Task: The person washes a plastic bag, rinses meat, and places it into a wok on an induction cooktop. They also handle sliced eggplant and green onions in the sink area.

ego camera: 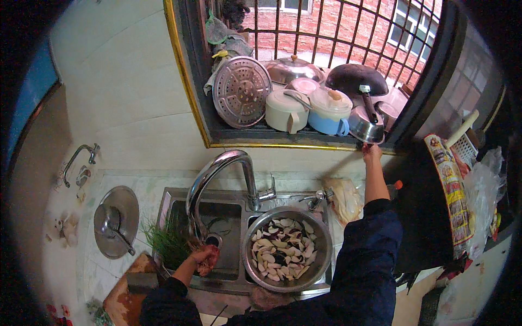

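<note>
My right hand (pixel 372 150) reaches up to the windowsill, its fingers at the rim of an overturned stainless steel bowl (pixel 364 125). The black pan's handle hangs over that bowl. Over the left basin (pixel 222 261) of a double sink is my left hand (pixel 207 258), fingers curled, just below the mouth of the chrome faucet (pixel 240 157). Whether it holds anything is hidden. Beside it, a bunch of thin green stalks (pixel 169 240) leans over the basin's left side. A large metal basin (pixel 246 248) of sliced pale vegetable pieces (pixel 281 256) sits over the right side of the sink.
On the sill stand a steamer plate (pixel 242 92), a cream lidded pot (pixel 283 110), a blue pot (pixel 326 122), a domed lid (pixel 293 70) and a black pan (pixel 357 77). A ladle (pixel 116 230), cleaver (pixel 142 282), cutting board (pixel 122 299) and plastic bag (pixel 346 199) surround the sink.
</note>
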